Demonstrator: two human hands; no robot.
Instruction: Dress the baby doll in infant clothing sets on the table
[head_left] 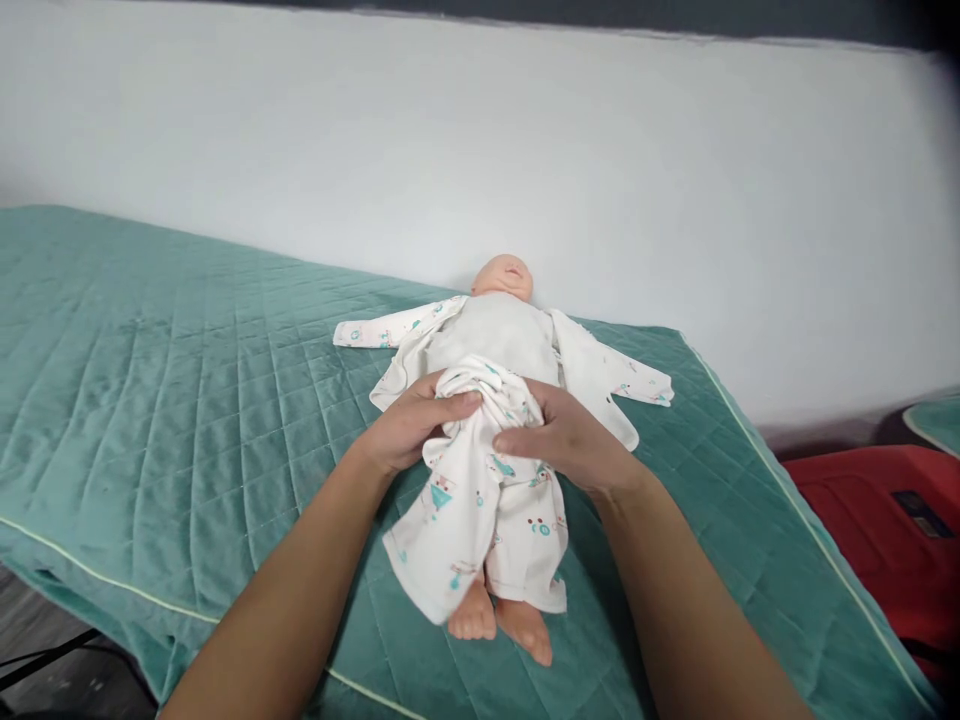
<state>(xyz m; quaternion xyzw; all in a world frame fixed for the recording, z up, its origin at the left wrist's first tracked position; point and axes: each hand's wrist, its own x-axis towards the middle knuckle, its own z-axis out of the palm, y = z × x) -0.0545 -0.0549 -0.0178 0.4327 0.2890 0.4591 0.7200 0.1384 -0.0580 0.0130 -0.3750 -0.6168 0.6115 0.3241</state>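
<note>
A baby doll [501, 325] lies on its back, its head toward the wall and its bare feet toward me. White printed pants [465, 500] cover its legs, bunched up near the waist. My left hand [420, 415] grips the bunched cloth from the left, thumb on top. From the right, my right hand [559, 435] holds the same cloth, its thumb also on top. Beneath the doll an open printed jacket [592, 370] is spread, with its sleeves stretched out to both sides. The doll's cloth torso is bare between the jacket's two halves.
A green quilted cover [187, 400] with pale piping lies under the doll. Behind it stands a white wall [375, 130]. At the right, beside the covered surface, is a red plastic object [877, 520]. Dark thin bars show at the lower left.
</note>
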